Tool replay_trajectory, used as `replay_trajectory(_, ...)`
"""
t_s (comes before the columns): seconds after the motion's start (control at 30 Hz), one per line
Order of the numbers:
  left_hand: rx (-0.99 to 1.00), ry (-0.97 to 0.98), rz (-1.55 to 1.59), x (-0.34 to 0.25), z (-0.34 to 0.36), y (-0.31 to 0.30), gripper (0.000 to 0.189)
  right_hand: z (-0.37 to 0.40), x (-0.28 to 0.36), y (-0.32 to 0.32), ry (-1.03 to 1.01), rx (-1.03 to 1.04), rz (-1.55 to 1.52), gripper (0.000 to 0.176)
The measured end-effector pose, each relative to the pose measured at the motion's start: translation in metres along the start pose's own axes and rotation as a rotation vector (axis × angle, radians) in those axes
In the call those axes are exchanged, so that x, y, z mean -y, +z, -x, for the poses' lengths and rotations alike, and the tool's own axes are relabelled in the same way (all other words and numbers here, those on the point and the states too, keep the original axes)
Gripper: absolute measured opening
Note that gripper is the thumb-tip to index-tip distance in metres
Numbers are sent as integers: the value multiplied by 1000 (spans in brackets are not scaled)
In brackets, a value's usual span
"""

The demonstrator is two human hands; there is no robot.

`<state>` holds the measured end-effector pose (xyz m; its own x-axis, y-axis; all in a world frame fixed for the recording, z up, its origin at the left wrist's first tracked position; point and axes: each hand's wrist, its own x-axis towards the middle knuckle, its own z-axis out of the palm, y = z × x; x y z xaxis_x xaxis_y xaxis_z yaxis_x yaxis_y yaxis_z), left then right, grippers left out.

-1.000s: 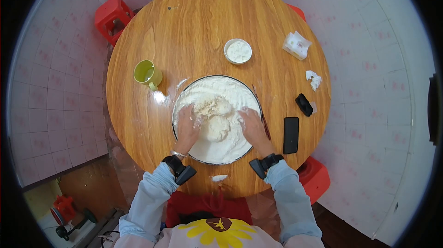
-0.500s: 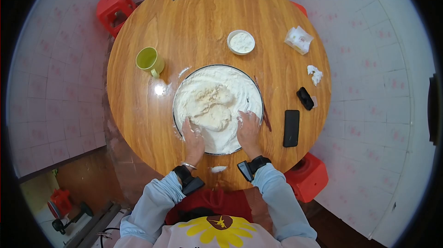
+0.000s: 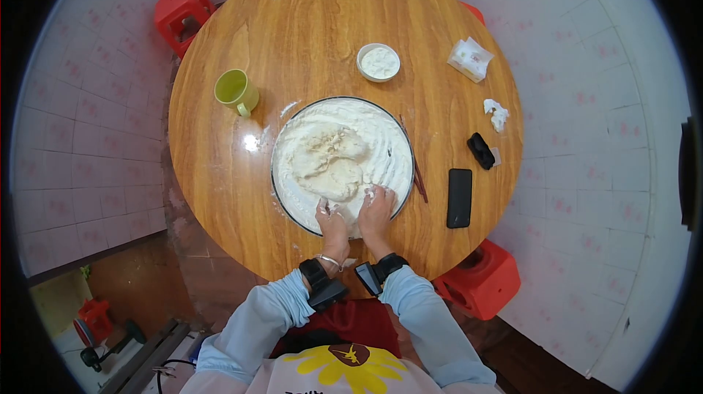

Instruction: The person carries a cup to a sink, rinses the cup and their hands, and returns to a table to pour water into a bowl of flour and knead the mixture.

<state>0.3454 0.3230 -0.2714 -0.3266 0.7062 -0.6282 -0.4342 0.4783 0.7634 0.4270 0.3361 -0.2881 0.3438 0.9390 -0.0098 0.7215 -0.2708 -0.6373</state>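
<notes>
A wide round tray (image 3: pixel 273 178) with a dark rim holds a layer of white flour (image 3: pixel 289 200). A rough, lumpy mass of dough (image 3: pixel 333 167) lies on the flour, left of the tray's middle. My left hand (image 3: pixel 333 225) rests at the near side of the tray, its flour-dusted fingers apart and down in the flour just below the dough. Close beside it, my right hand (image 3: pixel 376 212) has its fingers spread on the flour at the dough's lower right. Neither hand has anything visibly gripped; some fingertips are hidden in flour.
On the wooden table (image 3: pixel 220 189) stand a green mug (image 3: pixel 236 90) and a white bowl of flour (image 3: pixel 379 63). Reddish chopsticks (image 3: pixel 419 181) lie by the tray's right rim. Further right are a black phone (image 3: pixel 459 198), a black case (image 3: pixel 480 151), crumpled tissue (image 3: pixel 496 114) and a tissue pack (image 3: pixel 470 59).
Both hands have drawn closer together at the near side of the tray: my left hand moved right, my right hand left and slightly nearer me. The dough looks much the same.
</notes>
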Motion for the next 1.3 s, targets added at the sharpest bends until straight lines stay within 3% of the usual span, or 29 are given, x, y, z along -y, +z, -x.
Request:
replay_trajectory(0.07,25,-110,162,1,1,4,45,3,-3,4,15,-8,-23,24)
replay_trajectory(0.2,-38,-253,188,3,7,11,40,11,-7,13,34,-9,-50,21)
replay_trajectory(0.3,66,-214,157,33,-3,9,29,13,-5,16,89,23,-141,21)
replay_trajectory(0.37,172,-293,230,35,-7,5,19,15,-7,18,122,23,-175,21)
replay_trajectory(0.43,165,-354,253,34,-6,10,17,12,-12,17,322,64,-399,23)
replay_trajectory(0.47,162,-418,277,31,-4,15,16,11,-14,15,318,62,-398,23)
replay_trajectory(0.53,166,-428,303,23,4,21,17,9,-19,13,510,136,-678,27)
replay_trajectory(0.6,156,-433,326,4,10,24,18,0,-3,-2,514,151,-734,28)
replay_trajectory(0.67,228,-306,291,-14,10,25,20,-10,18,-11,526,167,-790,29)
replay_trajectory(0.73,269,-283,331,-38,-6,23,21,-29,43,-12,520,161,-989,30)
replay_trajectory(0.8,305,-257,371,-70,-21,27,22,-48,61,-17,459,218,-946,31)
replay_trajectory(0.87,240,-212,214,-102,-31,29,26,-65,59,-1,222,315,-790,33)
replay_trajectory(0.9,238,-206,214,-102,-40,23,26,-71,55,0,150,307,-648,33)
replay_trajectory(1.0,363,-189,206,-92,-61,6,33,-78,32,-5,143,266,-731,29)
replay_trajectory(1.07,335,-48,74,-86,-52,-9,38,-72,17,-28,156,268,-701,26)
replay_trajectory(1.13,270,-98,67,-98,-34,-19,37,-58,2,-53,-31,278,-209,28)
replay_trajectory(1.17,212,-141,61,-102,-26,-22,36,-49,-4,-62,-27,281,-205,28)
replay_trajectory(1.23,193,-149,60,-84,-36,-41,34,-28,-17,-76,-209,408,-56,31)
replay_trajectory(1.3,169,-157,52,-70,-40,-55,33,-12,-23,-78,-266,380,-31,31)
